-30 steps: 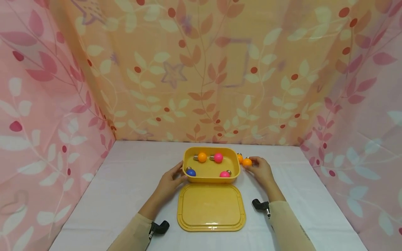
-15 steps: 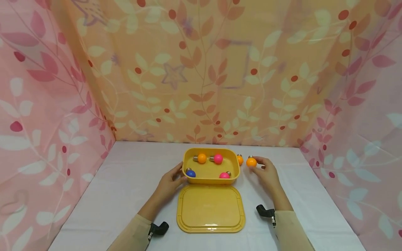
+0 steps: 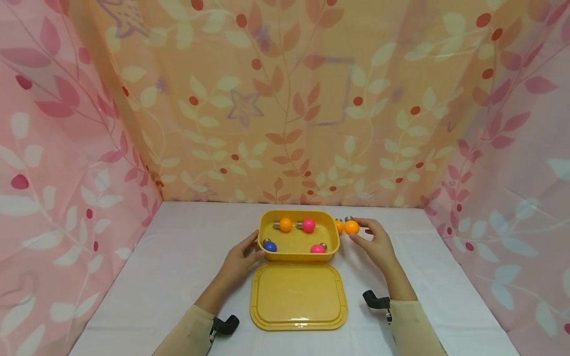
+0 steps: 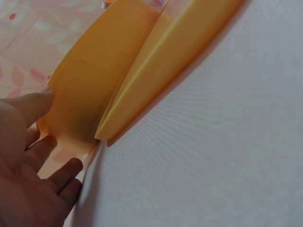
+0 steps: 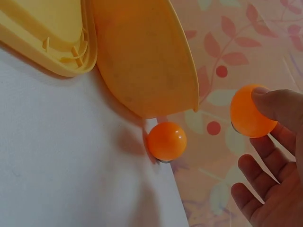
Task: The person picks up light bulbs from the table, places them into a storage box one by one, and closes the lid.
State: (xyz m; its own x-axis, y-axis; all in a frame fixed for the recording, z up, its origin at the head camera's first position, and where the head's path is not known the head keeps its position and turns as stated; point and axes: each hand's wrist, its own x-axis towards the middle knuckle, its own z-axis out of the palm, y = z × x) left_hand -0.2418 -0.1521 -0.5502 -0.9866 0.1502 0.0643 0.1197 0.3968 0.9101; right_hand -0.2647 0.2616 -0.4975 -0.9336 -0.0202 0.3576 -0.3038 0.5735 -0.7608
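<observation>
In the head view a yellow plastic box (image 3: 297, 256) holds an orange bulb (image 3: 285, 225), two pink bulbs (image 3: 308, 226) and a blue bulb (image 3: 269, 246). My left hand (image 3: 240, 258) rests against the box's left end; in the left wrist view its thumb (image 4: 38, 105) touches the wall and the fingers are loosely extended. Off the box's right end, my right hand (image 3: 376, 242) pinches another orange bulb (image 5: 248, 113) between thumb and fingers, its metal base mostly hidden in the right wrist view. A further orange bulb (image 5: 167, 141) stands on the cloth beside that end.
A yellow lid (image 3: 298, 296) lies flat on the white cloth (image 3: 178, 247) in front of the box. Patterned curtains (image 3: 285, 99) close off the back and both sides. Black wrist cameras (image 3: 227, 324) stick out from both sleeves.
My right hand has shifted right with the pinched orange bulb, then slightly back left and up, toward the box. My left hand stays at the box's end.
</observation>
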